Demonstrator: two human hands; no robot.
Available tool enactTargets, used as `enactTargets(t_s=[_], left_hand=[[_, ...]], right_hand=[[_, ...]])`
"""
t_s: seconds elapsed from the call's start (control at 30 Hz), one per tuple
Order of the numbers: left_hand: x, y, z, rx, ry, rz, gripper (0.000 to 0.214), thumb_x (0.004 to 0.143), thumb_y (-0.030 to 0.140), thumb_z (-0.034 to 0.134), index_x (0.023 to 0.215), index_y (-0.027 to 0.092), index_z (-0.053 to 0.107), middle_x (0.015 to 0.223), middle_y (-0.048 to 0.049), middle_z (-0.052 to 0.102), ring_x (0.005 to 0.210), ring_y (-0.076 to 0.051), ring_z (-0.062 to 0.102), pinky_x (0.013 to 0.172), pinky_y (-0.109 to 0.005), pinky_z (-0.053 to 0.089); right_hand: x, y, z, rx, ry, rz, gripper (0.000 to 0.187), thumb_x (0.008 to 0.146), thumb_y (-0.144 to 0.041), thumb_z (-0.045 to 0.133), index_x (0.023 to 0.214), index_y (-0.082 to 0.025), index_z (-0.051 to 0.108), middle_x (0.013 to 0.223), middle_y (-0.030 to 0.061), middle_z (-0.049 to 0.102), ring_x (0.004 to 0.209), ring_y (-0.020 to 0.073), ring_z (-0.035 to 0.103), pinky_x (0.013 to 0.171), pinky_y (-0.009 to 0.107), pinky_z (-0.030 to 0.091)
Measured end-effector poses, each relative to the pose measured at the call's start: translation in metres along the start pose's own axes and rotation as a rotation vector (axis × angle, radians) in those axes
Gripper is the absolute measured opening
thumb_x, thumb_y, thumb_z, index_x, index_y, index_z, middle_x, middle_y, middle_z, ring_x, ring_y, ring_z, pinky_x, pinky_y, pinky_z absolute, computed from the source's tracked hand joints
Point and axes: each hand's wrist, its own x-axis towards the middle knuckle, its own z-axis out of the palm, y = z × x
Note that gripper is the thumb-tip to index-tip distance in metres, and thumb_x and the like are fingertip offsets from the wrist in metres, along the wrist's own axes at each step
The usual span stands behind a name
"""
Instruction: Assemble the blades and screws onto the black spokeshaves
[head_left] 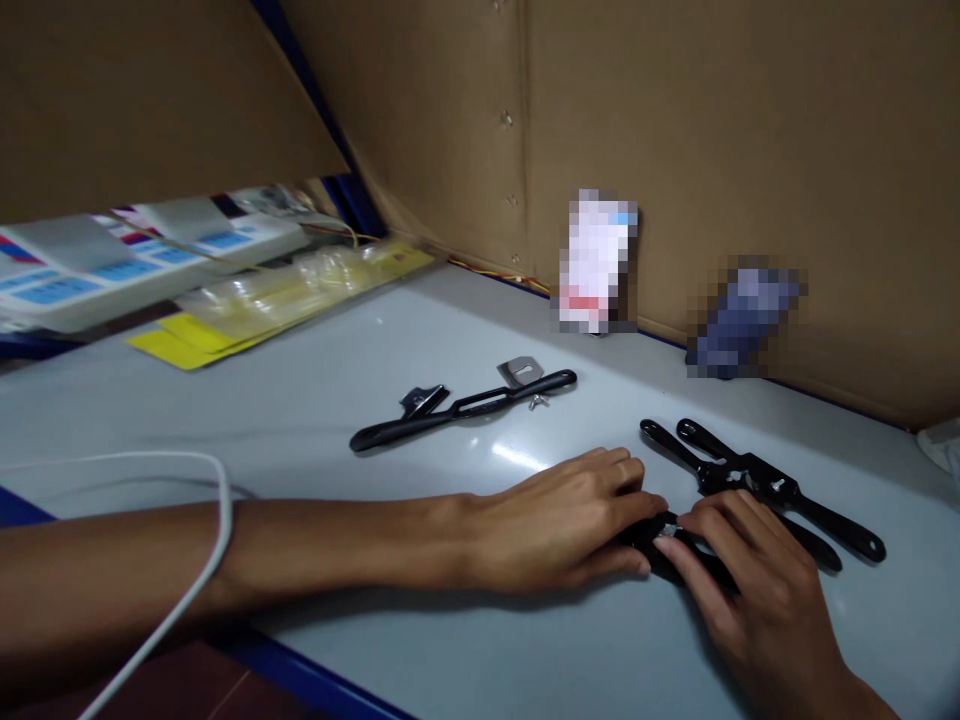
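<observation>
A black spokeshave (714, 566) lies under both my hands at the table's right front. My left hand (574, 510) is closed around its left end, thumb and fingers gripping the handle. My right hand (769, 575) pinches a small silver screw (667, 530) at the tool's middle between thumb and forefinger; its other fingers are curled. Just behind lie two more black spokeshaves, one farther back (840, 522) and one nearer (816, 545), partly covered by my right hand. Left of them rests a bare spokeshave body (401, 428) with a black cap piece (424, 400), a steel blade (523, 371) and small silver screws (538, 402).
Plastic sleeves (300, 285) and yellow sheets (187, 343) lie at the back left, near white boxes with blue labels (120, 265). Two blurred-out objects (598, 260) (746, 315) lean on the cardboard wall (750, 130). A white cable (223, 500) crosses over my left forearm.
</observation>
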Motion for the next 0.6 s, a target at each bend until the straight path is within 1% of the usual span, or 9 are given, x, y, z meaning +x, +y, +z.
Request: enactTargets(t_s=[0.1,0.23,0.27,0.33,0.37,0.43,0.5,0.6], left_hand=[[0.0,-0.001,0.0,-0.003,0.003,0.004,0.034,0.096,0.032,0.068,0.121,0.01,0.063,0.1,-0.0101,0.062,0.091,-0.022,0.057,0.082,-0.034,0.05],[0.0,-0.002,0.0,-0.009,0.02,-0.021,0.032,0.095,0.031,0.069,0.117,0.01,0.063,0.099,-0.0093,0.062,0.089,-0.022,0.057,0.08,-0.033,0.05],[0.0,-0.002,0.0,-0.003,0.025,-0.025,0.031,0.094,0.032,0.069,0.116,0.01,0.063,0.098,-0.0092,0.062,0.089,-0.022,0.057,0.079,-0.033,0.05],[0.0,-0.002,0.001,0.028,0.032,-0.029,0.03,0.095,0.034,0.069,0.113,0.01,0.063,0.098,-0.0091,0.062,0.088,-0.022,0.057,0.079,-0.034,0.05],[0.0,-0.002,0.001,0.054,0.037,-0.031,0.029,0.096,0.035,0.068,0.112,0.011,0.063,0.098,-0.009,0.063,0.089,-0.022,0.057,0.08,-0.034,0.05],[0.0,-0.002,0.003,0.123,0.052,-0.029,0.028,0.096,0.038,0.066,0.107,0.012,0.063,0.097,-0.009,0.063,0.09,-0.022,0.058,0.082,-0.035,0.051],[0.0,-0.002,0.005,0.192,0.064,-0.021,0.029,0.096,0.04,0.066,0.101,0.013,0.062,0.096,-0.009,0.063,0.089,-0.023,0.057,0.082,-0.036,0.051],[0.0,-0.002,0.007,0.238,0.084,-0.003,0.028,0.095,0.04,0.068,0.093,0.013,0.06,0.093,-0.0078,0.062,0.083,-0.021,0.055,0.077,-0.034,0.05]], right_hand=[[0.002,-0.001,-0.001,0.023,0.003,0.029,0.014,0.098,-0.02,0.06,0.084,-0.02,0.058,0.078,0.0021,0.06,0.073,0.0167,0.057,0.07,0.032,0.045],[0.007,0.007,-0.012,0.075,0.015,0.108,0.009,0.1,-0.018,0.055,0.094,-0.02,0.062,0.08,-0.0006,0.064,0.069,0.0126,0.061,0.065,0.027,0.047],[0.007,0.01,-0.016,0.068,0.003,0.088,0.01,0.101,-0.016,0.053,0.097,-0.02,0.062,0.081,-0.0007,0.065,0.069,0.0121,0.062,0.064,0.026,0.047],[0.007,0.013,-0.023,0.008,-0.055,-0.016,0.011,0.102,-0.018,0.051,0.099,-0.02,0.062,0.083,0.0009,0.067,0.071,0.0143,0.065,0.066,0.028,0.049],[0.006,0.014,-0.026,-0.045,-0.096,-0.075,0.012,0.102,-0.022,0.05,0.099,-0.019,0.062,0.083,0.0024,0.068,0.073,0.0167,0.066,0.067,0.03,0.049],[0.003,0.015,-0.029,-0.183,-0.167,-0.16,0.021,0.104,-0.032,0.047,0.101,-0.018,0.062,0.085,0.0057,0.068,0.076,0.0219,0.067,0.066,0.035,0.05],[0.001,0.013,-0.03,-0.308,-0.183,-0.199,0.028,0.105,-0.036,0.042,0.105,-0.016,0.062,0.087,0.0089,0.07,0.08,0.026,0.069,0.067,0.038,0.051],[0.001,0.009,-0.026,-0.387,-0.163,-0.238,0.03,0.107,-0.03,0.036,0.109,-0.013,0.061,0.092,0.0114,0.071,0.086,0.0274,0.07,0.073,0.04,0.053]])
